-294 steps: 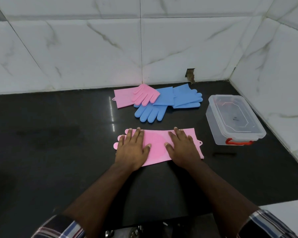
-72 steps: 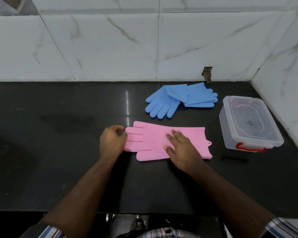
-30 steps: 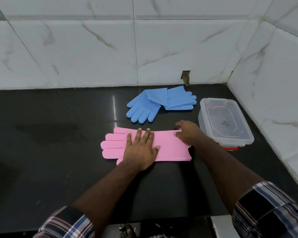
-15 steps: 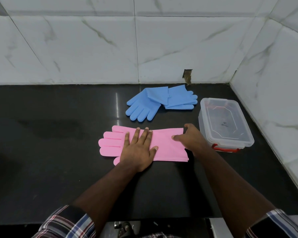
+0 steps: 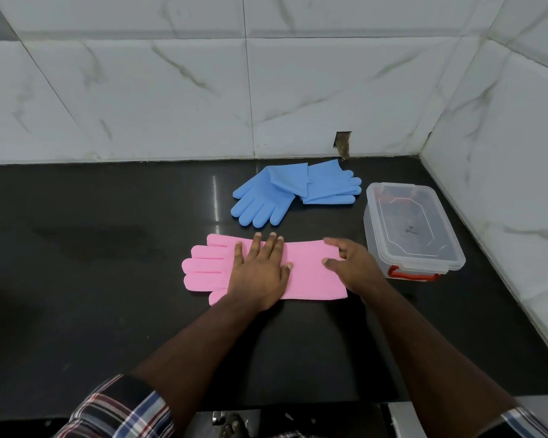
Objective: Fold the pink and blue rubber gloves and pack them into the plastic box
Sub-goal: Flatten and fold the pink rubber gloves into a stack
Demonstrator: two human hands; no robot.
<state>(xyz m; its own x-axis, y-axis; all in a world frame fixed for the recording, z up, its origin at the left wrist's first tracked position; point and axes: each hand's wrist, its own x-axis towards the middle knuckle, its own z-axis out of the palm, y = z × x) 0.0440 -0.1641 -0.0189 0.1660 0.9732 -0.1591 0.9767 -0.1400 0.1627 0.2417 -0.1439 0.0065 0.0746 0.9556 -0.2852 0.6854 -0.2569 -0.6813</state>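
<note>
The pink gloves (image 5: 307, 273) lie flat on the black counter, fingers pointing left, cuff to the right. My left hand (image 5: 260, 273) presses flat on their middle with straight fingers. My right hand (image 5: 355, 267) rests on the cuff end, fingers spread and laid over the top edge; whether it pinches the cuff I cannot tell. Two blue gloves (image 5: 282, 192) lie behind, overlapping, one pointing left and one right. The clear plastic box (image 5: 408, 229) with a red latch stands to the right, its lid on.
The black counter (image 5: 108, 279) ends at white marble tile walls (image 5: 171, 90) behind and on the right, which form a corner past the box. A small hole (image 5: 342, 145) breaks the back wall near the blue gloves.
My right hand has shifted a little left along the cuff, its fingers now spread over the pink glove. The left hand keeps pressing the middle. Earlier, the second pink glove left the blue pile.
</note>
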